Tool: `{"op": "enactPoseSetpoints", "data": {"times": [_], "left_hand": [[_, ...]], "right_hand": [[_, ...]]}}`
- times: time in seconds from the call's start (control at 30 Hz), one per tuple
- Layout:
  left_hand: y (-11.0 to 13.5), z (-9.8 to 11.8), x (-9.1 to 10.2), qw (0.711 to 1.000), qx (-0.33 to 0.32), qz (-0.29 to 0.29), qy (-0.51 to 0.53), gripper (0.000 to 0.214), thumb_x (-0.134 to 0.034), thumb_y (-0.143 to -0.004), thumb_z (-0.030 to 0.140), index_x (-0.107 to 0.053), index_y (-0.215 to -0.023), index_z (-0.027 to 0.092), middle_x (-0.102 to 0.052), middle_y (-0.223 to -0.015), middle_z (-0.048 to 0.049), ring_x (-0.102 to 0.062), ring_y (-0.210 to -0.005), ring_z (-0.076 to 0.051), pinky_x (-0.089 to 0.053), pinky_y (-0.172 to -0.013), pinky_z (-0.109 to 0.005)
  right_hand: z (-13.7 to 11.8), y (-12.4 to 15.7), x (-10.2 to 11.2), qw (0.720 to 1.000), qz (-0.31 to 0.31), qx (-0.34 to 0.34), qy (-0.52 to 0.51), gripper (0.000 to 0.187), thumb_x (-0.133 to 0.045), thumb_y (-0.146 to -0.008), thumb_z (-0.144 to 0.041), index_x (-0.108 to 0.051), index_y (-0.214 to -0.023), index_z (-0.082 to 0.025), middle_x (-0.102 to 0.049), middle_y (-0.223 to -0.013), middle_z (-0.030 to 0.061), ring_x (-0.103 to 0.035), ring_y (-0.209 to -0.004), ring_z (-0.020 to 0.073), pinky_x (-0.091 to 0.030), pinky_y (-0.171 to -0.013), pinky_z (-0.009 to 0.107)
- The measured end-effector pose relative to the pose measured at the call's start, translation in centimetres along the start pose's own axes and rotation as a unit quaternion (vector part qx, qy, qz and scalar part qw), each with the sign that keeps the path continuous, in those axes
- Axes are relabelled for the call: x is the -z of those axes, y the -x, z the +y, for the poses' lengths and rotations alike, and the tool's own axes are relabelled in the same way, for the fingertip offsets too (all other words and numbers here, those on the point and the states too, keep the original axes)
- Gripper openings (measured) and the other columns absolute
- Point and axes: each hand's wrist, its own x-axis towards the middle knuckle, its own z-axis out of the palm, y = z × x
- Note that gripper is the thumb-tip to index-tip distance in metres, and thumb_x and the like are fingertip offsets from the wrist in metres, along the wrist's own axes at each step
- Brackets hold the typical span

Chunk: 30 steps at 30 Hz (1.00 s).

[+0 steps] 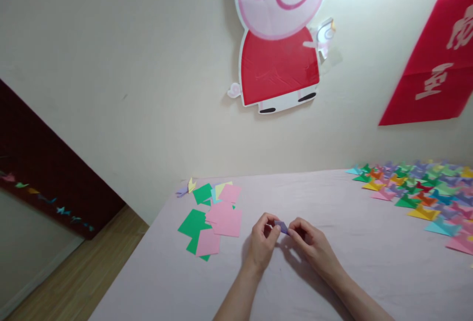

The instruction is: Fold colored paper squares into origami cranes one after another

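Two hands meet over the table (pixel 166 286) around one small folded purple paper (pixel 282 226). Left hand (pixel 261 243) and right hand (pixel 313 243) each have their fingers closed in a pinch, thumb against fingertips, gripping the paper from opposite sides. The paper sits directly between the two sets of fingers, its long axis running aslant from the left fingers, which are slightly farther from the person, down to the right fingers, slightly nearer. One end points to the left fingertips, the other to the right thumb and forefinger; both ends are partly covered, so their exact shape cannot be told. Whether the paper touches the table is also unclear.

Left of the left fingers, well apart from them, lie loose pink sheets (pixel 229 222) and green sheets (pixel 192 221), overlapping at different angles. Beyond these, farther left and away from the fingers, a folded yellow piece (pixel 191 185) stands beside a folded lilac piece (pixel 182 191). Far to the right of the right fingers, many-coloured folded pieces (pixel 424 212) stand close together in rows. Ahead of the fingers, on the wall (pixel 166 89), hangs a pig cutout (pixel 279 67) with a red body.
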Motion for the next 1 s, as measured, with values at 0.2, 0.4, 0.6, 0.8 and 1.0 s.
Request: {"op": "enactPoseSetpoints", "data": {"times": [0.2, 0.4, 0.6, 0.8, 1.0], "left_hand": [[0.1, -0.2, -0.1, 1.000, 0.003, -0.014, -0.008, 0.012, -0.054, -0.080, 0.028, -0.057, -0.086, 0.018, -0.056, -0.078, 0.0011, -0.049, -0.066, -0.013, -0.040, -0.062, -0.024], [0.1, -0.2, -0.3, 0.999, -0.007, -0.005, -0.049, 0.011, -0.055, -0.086, 0.029, -0.057, -0.083, 0.019, -0.058, -0.077, 0.0014, -0.052, -0.070, -0.014, -0.041, -0.066, -0.024], [0.6, 0.4, -0.8, 0.992, -0.036, -0.044, -0.116, 0.008, -0.059, -0.080, 0.014, -0.063, -0.081, 0.020, -0.061, -0.082, 0.0009, -0.056, -0.079, -0.016, -0.040, -0.073, -0.026], [0.6, 0.7, -0.8, 0.984, -0.051, -0.040, -0.165, 0.008, -0.058, -0.083, 0.014, -0.062, -0.082, 0.020, -0.062, -0.083, 0.0004, -0.057, -0.080, -0.016, -0.041, -0.073, -0.026], [0.5, 0.6, -0.6, 0.990, -0.021, -0.024, -0.137, 0.005, -0.057, -0.086, 0.019, -0.060, -0.082, 0.020, -0.063, -0.083, -0.0001, -0.057, -0.079, -0.016, -0.042, -0.072, -0.026]], "right_hand": [[0.0, -0.1, 0.3, 0.999, 0.025, -0.019, -0.017, 0.028, -0.055, -0.086, -0.045, -0.056, -0.071, -0.021, -0.054, -0.066, -0.0014, -0.052, -0.062, 0.0158, -0.042, -0.059, 0.026], [0.2, -0.2, 0.3, 0.999, 0.022, 0.008, -0.025, 0.023, -0.054, -0.088, -0.043, -0.060, -0.083, -0.022, -0.059, -0.076, 0.0007, -0.055, -0.068, 0.0175, -0.045, -0.063, 0.027], [0.6, -0.2, 0.2, 0.996, 0.027, 0.076, 0.022, 0.015, -0.059, -0.087, -0.037, -0.059, -0.082, -0.023, -0.062, -0.091, 0.0043, -0.058, -0.087, 0.0213, -0.046, -0.073, 0.030], [0.7, -0.2, 0.3, 0.995, 0.029, 0.083, 0.047, 0.016, -0.056, -0.088, -0.034, -0.054, -0.075, -0.023, -0.061, -0.089, 0.0042, -0.058, -0.084, 0.0212, -0.046, -0.072, 0.031], [0.4, -0.1, 1.1, 0.992, 0.045, 0.073, 0.087, 0.014, -0.055, -0.086, -0.032, -0.052, -0.075, -0.025, -0.061, -0.085, 0.0038, -0.057, -0.083, 0.0228, -0.046, -0.074, 0.034]]}}
